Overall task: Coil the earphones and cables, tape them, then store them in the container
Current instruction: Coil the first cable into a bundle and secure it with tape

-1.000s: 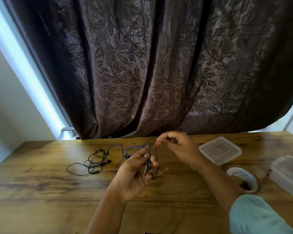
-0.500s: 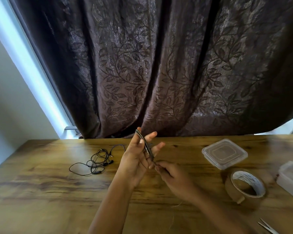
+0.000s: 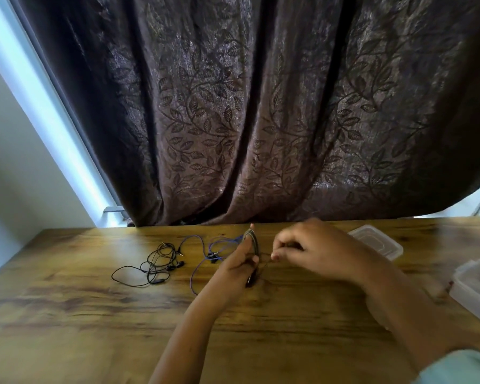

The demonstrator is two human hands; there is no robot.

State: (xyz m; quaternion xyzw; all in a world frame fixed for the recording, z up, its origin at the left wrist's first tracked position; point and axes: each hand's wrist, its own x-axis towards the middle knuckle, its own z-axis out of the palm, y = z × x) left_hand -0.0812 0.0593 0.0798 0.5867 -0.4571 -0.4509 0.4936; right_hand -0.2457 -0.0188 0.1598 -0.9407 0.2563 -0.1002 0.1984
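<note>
Gripping the cable coil (image 3: 251, 243) upright in the left hand (image 3: 237, 263), just above the tabletop (image 3: 67, 314), and pinching its loose tail with the right hand (image 3: 313, 250). Best to keep tension light, stack loops evenly, tuck the end last to avoid unravelling before taping.

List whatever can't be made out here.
Head view, coiled cable in the left hand: loop count too small, blurred.
Head view, right hand: motion-blurred; whatever its fingertips pinch is unclear.
Head view, container: cut off by the right edge; its inside mostly unseen.
</note>
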